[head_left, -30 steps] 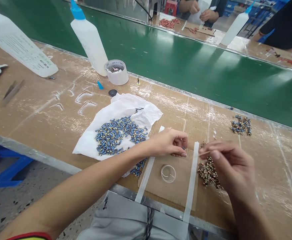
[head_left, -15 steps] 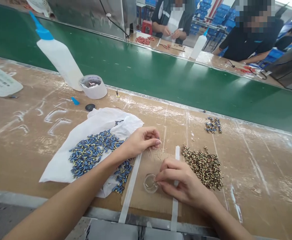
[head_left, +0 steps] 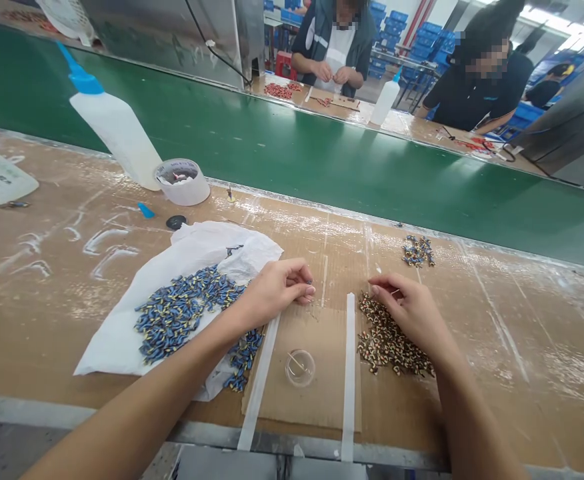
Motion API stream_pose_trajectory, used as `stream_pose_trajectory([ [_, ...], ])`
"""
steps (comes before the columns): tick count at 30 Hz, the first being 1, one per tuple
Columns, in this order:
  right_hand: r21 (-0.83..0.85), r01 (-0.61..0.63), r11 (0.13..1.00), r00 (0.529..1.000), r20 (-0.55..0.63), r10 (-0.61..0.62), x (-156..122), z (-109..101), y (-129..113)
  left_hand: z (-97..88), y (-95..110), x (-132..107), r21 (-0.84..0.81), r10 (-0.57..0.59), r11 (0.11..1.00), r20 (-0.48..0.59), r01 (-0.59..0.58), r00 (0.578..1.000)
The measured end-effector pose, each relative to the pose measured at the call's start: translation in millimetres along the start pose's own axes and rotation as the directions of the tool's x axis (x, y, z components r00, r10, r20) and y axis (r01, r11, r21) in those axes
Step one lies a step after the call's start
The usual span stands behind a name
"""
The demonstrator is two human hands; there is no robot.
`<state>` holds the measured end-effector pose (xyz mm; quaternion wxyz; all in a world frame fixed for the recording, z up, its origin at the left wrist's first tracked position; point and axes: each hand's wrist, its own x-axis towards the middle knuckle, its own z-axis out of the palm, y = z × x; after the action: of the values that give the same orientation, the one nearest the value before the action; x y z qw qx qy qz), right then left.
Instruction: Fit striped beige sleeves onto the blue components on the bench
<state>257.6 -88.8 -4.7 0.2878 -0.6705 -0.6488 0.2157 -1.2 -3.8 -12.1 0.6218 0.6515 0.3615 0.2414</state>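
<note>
Around our small clear cup [head_left: 300, 371] the bench is crowded. Well beyond it, to its left, are a blue-nozzled white bottle [head_left: 115, 133], a tape roll [head_left: 187, 193], a blue cap [head_left: 145, 211] and a black disc [head_left: 176, 223]. Past them runs a green belt [head_left: 272, 140], with a co-worker in a vest [head_left: 365, 40] and another in black [head_left: 465, 97] across it. Our left forearm [head_left: 142, 417] hides part of the white sheet [head_left: 105, 352] left of the cup, and our right hand [head_left: 407, 300] covers some of the brown pieces [head_left: 397, 350] to its right.

Print shows on a second bottle [head_left: 2, 177], far left of the cup, but we cannot read it.

The blue-and-yellow pieces [head_left: 172, 313] are small and slim, heaped on the sheet and spilling toward the cup; the brown ones look stubby, with pale ends. A thin pale stick [head_left: 297, 361] leans inside the cup.

Just beyond the cup, our left hand [head_left: 285, 283] has thumb and fingertips drawn together; we cannot tell whether they grasp a piece. Our right thumb and fingers nearly meet at the brown pile's edge, and their grip is unclear to us too.
</note>
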Motion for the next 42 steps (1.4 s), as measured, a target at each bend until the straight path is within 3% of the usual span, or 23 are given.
stream_pose_trajectory([
  [7, -0.101, 0.09, 0.991, 0.995, 0.059, -0.084, 1, 10, 8, 4.2, 3, -5, 0.0, 0.035, 0.999, 0.024, -0.035, 0.999],
  [10, -0.064, 0.053, 0.997, 0.998, 0.023, -0.052, 1, 8, 6, 7.1, 4, -7, -0.009, 0.05, 0.999, 0.03, -0.05, 0.998],
  [13, 0.148, -0.002, 0.989, 0.993, -0.12, 0.02, 0, 9, -2, 12.0, 3, -7, -0.013, 0.048, 0.999, 0.039, -0.047, 0.998],
  [16, 0.421, -0.009, 0.907, 0.972, -0.208, 0.106, -2, 20, -17, 17.3, 2, -8, -0.034, 0.055, 0.998, 0.04, -0.054, 0.998],
  [23, 0.646, -0.069, 0.76, 0.989, -0.054, 0.135, -11, 49, -49, 26.3, 4, -12, 0.018, 0.138, 0.99, 0.031, -0.139, 0.99],
  [30, 0.654, -0.086, 0.751, 0.993, -0.004, 0.117, -13, 55, -50, 30.5, 1, -12, 0.122, 0.206, 0.971, 0.0, -0.204, 0.979],
  [36, 0.645, -0.08, 0.76, 0.989, -0.046, 0.142, -15, 54, -53, 26.1, 2, -10, 0.298, 0.231, 0.931, -0.031, -0.212, 0.972],
  [42, 0.597, -0.065, 0.8, 0.994, -0.033, 0.105, -17, 53, -51, 26.2, 5, -10, 0.353, 0.241, 0.906, 0.017, -0.232, 0.97],
])
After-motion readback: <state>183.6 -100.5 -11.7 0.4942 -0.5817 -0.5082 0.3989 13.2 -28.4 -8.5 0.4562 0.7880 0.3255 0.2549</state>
